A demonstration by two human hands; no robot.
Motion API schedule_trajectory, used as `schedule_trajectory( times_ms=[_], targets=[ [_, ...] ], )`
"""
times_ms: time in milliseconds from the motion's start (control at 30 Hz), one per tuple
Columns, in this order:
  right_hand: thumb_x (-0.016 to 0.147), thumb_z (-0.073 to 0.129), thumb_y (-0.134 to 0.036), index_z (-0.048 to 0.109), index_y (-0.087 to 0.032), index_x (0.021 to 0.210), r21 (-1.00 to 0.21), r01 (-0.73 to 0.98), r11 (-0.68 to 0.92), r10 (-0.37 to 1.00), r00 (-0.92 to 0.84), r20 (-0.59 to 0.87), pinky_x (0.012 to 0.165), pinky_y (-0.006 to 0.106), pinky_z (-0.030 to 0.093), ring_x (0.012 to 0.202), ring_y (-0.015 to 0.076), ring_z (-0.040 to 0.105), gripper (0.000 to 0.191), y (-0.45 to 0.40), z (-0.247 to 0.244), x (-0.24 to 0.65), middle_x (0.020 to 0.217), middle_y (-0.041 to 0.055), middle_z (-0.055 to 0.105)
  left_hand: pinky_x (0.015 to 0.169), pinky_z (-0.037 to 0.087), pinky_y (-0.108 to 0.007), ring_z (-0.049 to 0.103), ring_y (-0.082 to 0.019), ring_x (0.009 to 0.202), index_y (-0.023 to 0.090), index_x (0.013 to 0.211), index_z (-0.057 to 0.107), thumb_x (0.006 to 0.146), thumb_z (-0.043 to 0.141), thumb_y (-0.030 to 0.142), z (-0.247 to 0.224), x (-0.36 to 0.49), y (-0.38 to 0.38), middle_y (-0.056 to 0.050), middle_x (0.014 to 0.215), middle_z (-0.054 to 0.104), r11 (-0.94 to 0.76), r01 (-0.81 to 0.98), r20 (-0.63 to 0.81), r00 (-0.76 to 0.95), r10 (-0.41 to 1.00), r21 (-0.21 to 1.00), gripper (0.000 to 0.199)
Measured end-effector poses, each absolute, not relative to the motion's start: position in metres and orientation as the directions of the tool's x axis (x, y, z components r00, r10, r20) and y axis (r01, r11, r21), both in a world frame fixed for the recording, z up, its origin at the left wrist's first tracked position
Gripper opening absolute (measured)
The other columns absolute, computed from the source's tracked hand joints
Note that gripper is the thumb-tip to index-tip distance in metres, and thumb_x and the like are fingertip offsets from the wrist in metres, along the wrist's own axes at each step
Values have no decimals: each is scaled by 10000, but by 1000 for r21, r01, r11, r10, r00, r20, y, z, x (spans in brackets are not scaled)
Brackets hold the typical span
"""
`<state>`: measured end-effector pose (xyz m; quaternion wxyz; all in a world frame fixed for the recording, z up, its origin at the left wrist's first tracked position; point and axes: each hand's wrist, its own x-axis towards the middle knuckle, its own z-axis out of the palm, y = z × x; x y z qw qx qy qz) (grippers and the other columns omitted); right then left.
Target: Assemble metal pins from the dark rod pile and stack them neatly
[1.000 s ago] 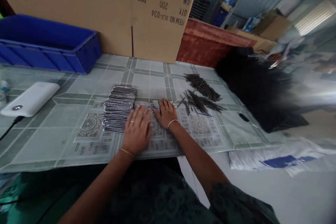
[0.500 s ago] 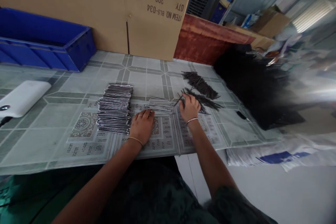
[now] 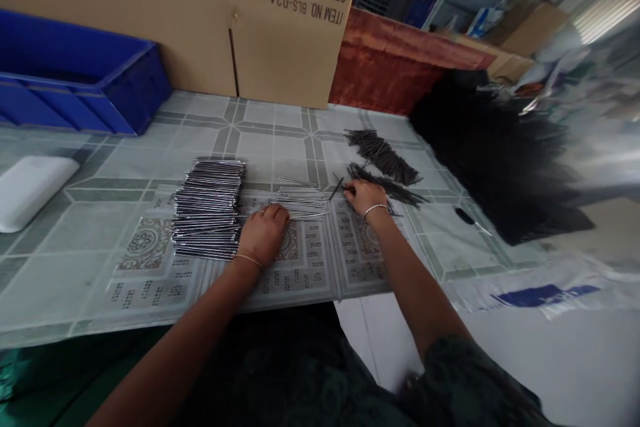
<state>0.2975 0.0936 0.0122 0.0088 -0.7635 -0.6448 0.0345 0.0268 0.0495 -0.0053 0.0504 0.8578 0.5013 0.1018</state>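
Note:
My left hand (image 3: 264, 233) rests palm down on the table, fingers bent together at the left ends of a small row of thin silver rods (image 3: 302, 200). Whether a rod is between those fingers is hidden. To its left lies a large stack of ridged dark-and-silver rods (image 3: 209, 208). My right hand (image 3: 367, 197) is closed in a pinch just right of the silver rods, beside a loose pile of thin dark sticks (image 3: 393, 188). What its fingertips pinch is too small to make out. A single dark stick (image 3: 336, 189) lies slanted between that hand and the silver rods.
A second dark stick bundle (image 3: 383, 157) lies farther back. At the left are a blue bin (image 3: 125, 97) and a white device (image 3: 35, 187). A tall cardboard box (image 3: 285, 53) stands behind. Black material (image 3: 495, 160) covers the right side, near a small black object (image 3: 465, 216).
My right hand has drawn its fingers into a pinch and shifted slightly right off the dark sticks. My left hand stays by the silver rods. The camera view has shifted slightly.

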Motion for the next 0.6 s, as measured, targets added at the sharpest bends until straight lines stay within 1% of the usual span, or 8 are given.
schedule_trajectory(
  times_ms=[67, 167, 233, 300, 400, 500, 533, 600],
  targets=[
    [898, 572, -295, 695, -259, 1152, -65, 987, -147, 989, 145, -36, 978, 378, 442, 1104, 242, 631, 285, 95, 13, 302, 1170, 60, 698, 858, 484, -419, 599, -269, 1007, 159, 1028, 631, 982, 410, 287, -6, 27, 48, -107, 1150, 641, -486, 850, 172, 457, 872, 205, 259],
    [922, 517, -265, 674, -225, 1203, -146, 976, -158, 985, 166, 39, 961, 341, 465, 1105, 230, 628, 324, 97, 15, 312, 1212, 83, 666, 886, 478, -430, 581, -278, 1048, 168, 1032, 637, 981, 415, 298, -6, 26, 46, -104, 1192, 632, -475, 855, 247, 423, 872, 211, 262],
    [929, 487, -240, 682, -194, 1179, -205, 967, -154, 978, 179, 107, 960, 316, 469, 1111, 220, 620, 321, 99, 16, 317, 1226, 98, 648, 894, 477, -435, 574, -280, 1056, 177, 1034, 637, 983, 410, 305, -4, 24, 44, -101, 1193, 629, -469, 856, 272, 409, 871, 216, 265],
    [919, 492, -221, 697, -183, 1134, -228, 963, -147, 974, 181, 137, 963, 314, 469, 1107, 220, 618, 299, 101, 18, 321, 1216, 101, 652, 896, 480, -429, 572, -274, 1050, 180, 1022, 633, 984, 405, 302, -2, 22, 40, -102, 1185, 623, -475, 845, 267, 412, 871, 247, 261],
    [907, 535, -227, 668, -204, 1196, -225, 960, -167, 977, 192, 95, 949, 336, 480, 1067, 226, 636, 319, 104, 19, 325, 1162, 77, 691, 915, 486, -409, 573, -253, 1037, 170, 1003, 613, 984, 392, 284, 0, 18, 30, -110, 1139, 615, -497, 796, 256, 430, 866, 347, 250],
    [894, 577, -221, 638, -205, 1266, -186, 970, -155, 984, 168, 54, 954, 330, 475, 1056, 221, 644, 378, 107, 20, 329, 1160, 76, 701, 918, 493, -386, 579, -224, 985, 165, 982, 583, 987, 366, 277, -3, 11, 14, -103, 1049, 612, -507, 737, 265, 432, 862, 446, 244],
    [891, 585, -219, 655, -202, 1248, -163, 977, -140, 988, 148, 33, 957, 325, 471, 1061, 222, 644, 364, 108, 20, 329, 1170, 81, 699, 906, 497, -385, 580, -222, 961, 164, 973, 576, 988, 358, 277, -5, 8, 8, -101, 1029, 610, -502, 738, 260, 429, 865, 451, 246],
    [898, 582, -226, 693, -211, 1199, -123, 986, -110, 994, 109, -16, 956, 321, 469, 1065, 226, 646, 321, 107, 21, 330, 1184, 80, 699, 886, 498, -400, 578, -234, 939, 161, 963, 578, 986, 355, 273, -8, 4, -2, -106, 1023, 611, -492, 772, 233, 433, 871, 403, 251]
  ],
)
